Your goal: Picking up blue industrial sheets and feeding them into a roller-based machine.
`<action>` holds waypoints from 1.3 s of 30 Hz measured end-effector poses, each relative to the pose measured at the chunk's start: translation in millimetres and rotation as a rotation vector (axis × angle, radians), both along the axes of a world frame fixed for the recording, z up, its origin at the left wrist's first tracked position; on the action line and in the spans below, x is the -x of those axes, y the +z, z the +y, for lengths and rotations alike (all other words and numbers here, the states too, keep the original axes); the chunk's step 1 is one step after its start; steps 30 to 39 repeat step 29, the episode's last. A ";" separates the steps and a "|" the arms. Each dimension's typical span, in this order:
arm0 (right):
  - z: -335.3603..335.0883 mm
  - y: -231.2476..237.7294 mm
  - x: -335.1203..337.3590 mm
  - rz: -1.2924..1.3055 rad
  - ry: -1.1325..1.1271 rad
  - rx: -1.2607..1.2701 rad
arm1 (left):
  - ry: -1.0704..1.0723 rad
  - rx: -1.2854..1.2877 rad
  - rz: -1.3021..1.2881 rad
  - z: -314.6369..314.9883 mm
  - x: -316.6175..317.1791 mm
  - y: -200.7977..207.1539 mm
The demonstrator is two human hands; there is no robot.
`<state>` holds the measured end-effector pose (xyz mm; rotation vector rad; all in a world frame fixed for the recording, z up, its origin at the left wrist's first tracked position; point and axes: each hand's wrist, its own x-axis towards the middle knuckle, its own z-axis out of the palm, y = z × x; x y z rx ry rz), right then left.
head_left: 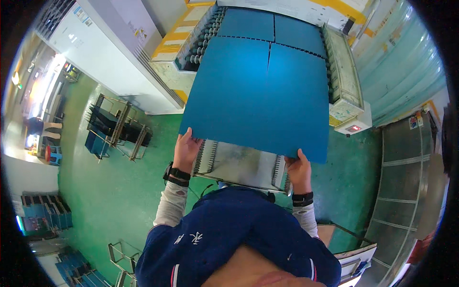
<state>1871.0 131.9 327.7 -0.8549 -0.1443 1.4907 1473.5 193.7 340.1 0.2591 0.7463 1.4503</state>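
Blue rectangular panel [260,95], a large flat thin sheet, is held out in front of the person at its near edge, tilted so its far edge reaches over the roller conveyor machine [342,81]. The left hand [185,148] grips the near left corner, fingers clenched around the edge with the thumb on top. The right hand [299,170] grips the near right corner the same way, its fingers mostly tucked beneath the sheet.

Two other blue panels [272,26] already lie flat side by side further up the conveyor, so part of the loading looks done. The held sheet is not yet set down: its near edge is lifted above the grey metal infeed tray [241,165] just below the hands, and both hands would have to release it for this panel to be finished.

Much is hidden. The sheet covers most of the rollers, and whether its far edge touches them cannot be told. A faint seam runs up its middle, so it may be two sheets; this is unclear. The wire racks [117,126] on the green floor [110,191] are small and bent by the lens.
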 end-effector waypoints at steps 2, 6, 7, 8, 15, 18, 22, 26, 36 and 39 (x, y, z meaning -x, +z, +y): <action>1.6 1.0 1.0 0.005 -0.007 -0.007 | -0.005 0.005 -0.004 2.0 1.1 -1.9; 6.7 8.3 2.9 0.016 -0.012 -0.002 | 0.024 0.007 -0.031 3.8 4.4 -2.4; 7.7 6.6 1.4 0.018 -0.012 -0.003 | 0.025 0.027 -0.010 5.0 3.5 0.2; 9.0 3.7 -1.1 0.026 0.000 -0.014 | 0.025 0.025 -0.008 7.1 4.3 -2.8; 18.9 8.5 3.0 0.003 -0.053 -0.024 | 0.005 0.022 0.018 15.4 2.0 1.5; 21.1 10.4 2.5 0.000 -0.032 -0.033 | 0.007 0.016 0.026 18.0 0.3 4.1; 26.8 -3.5 -3.5 0.016 -0.020 -0.039 | 0.005 -0.006 -0.009 26.5 6.0 -9.1; 33.4 -8.6 -6.6 -0.006 -0.019 -0.028 | 0.023 0.054 0.013 34.5 5.7 -12.0; 37.4 -13.9 -10.0 -0.008 0.006 -0.066 | 0.000 0.001 0.009 36.2 5.5 -11.8; 37.4 -13.9 -10.0 -0.008 0.006 -0.066 | 0.000 0.001 0.009 36.2 5.5 -11.8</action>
